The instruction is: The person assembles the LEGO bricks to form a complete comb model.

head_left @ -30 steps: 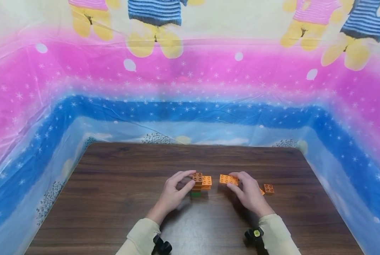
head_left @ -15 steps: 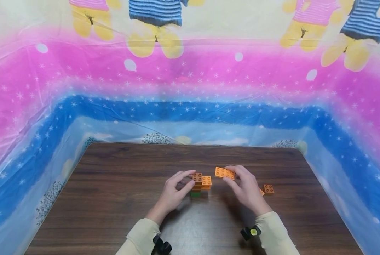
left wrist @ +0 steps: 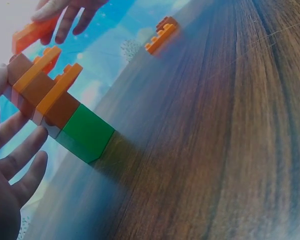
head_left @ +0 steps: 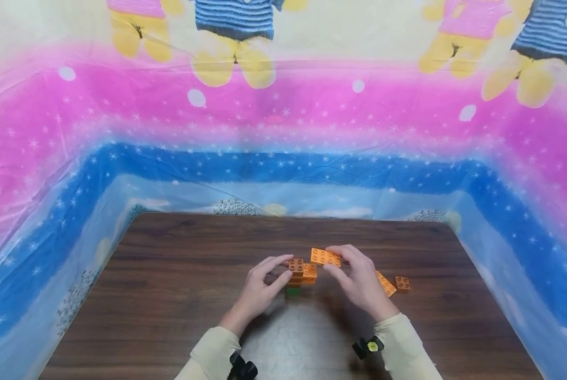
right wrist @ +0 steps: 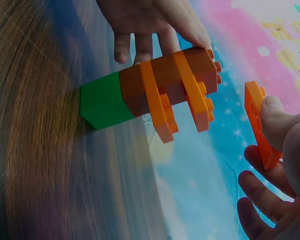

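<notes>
On the table stands a tower of toy building bricks: a green brick [right wrist: 107, 100] at the bottom, brown bricks [right wrist: 167, 72] above, and two flat orange bricks [right wrist: 195, 92] between them, jutting out to the right. My left hand [head_left: 260, 285] grips the tower near its top, thumb on the near side and fingers on the far side. My right hand [head_left: 364, 279] pinches another flat orange brick [head_left: 325, 257] by its right end, studs up. That brick is held in the air just right of and above the tower's top, apart from it in the right wrist view.
To the right of the right hand, a flat orange brick [head_left: 386, 285] and a small brown brick [head_left: 403, 283] lie on the dark wooden table [head_left: 179, 264]. A printed cloth [head_left: 274, 163] hangs around the table's back and sides.
My right hand has lifted the flat orange brick and brought it left toward the tower's top. The loose orange brick shows more now. My left hand stays at the tower.
</notes>
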The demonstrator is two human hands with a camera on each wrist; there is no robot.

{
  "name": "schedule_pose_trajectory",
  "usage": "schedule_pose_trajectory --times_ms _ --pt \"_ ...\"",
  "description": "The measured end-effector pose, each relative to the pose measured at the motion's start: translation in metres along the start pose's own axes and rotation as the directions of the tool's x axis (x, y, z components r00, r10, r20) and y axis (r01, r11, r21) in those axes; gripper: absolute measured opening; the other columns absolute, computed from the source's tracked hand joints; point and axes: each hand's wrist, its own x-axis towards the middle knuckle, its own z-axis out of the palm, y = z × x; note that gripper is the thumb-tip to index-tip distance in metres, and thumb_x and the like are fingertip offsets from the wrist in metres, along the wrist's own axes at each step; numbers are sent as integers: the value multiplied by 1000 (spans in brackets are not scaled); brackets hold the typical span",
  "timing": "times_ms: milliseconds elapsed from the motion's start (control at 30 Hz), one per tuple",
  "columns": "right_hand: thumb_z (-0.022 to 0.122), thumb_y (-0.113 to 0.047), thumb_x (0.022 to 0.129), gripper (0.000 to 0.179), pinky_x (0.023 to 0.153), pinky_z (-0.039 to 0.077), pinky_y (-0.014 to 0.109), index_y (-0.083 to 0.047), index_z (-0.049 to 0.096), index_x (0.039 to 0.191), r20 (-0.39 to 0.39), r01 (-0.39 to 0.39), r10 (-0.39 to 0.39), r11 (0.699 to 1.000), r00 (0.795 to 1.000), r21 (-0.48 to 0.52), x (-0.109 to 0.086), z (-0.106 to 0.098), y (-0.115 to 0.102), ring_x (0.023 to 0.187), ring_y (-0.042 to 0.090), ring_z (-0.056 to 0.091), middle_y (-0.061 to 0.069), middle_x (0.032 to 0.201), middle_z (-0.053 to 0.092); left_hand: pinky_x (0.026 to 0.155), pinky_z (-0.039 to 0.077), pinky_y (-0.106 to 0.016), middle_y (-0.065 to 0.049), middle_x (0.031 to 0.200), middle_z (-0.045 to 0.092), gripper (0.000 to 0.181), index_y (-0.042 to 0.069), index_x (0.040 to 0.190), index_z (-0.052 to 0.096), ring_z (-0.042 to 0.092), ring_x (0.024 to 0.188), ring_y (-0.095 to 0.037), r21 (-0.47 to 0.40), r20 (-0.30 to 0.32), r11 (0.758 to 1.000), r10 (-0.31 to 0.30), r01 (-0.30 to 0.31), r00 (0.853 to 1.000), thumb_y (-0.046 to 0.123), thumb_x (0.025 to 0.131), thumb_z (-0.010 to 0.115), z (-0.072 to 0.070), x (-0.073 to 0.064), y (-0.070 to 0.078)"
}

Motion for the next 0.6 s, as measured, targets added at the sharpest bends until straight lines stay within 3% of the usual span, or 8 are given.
schedule_pose_trajectory --times_ms 600 --pt "79 -20 96 36 86 61 48 -7 70 129 62 23 -26 999 998 45 7 11 -11 105 15 69 3 123 71 85 61 -38 -1 121 71 37 21 141 68 71 101 -20 -11 -15 1000 12 -12 1000 22 103 70 1 0 0"
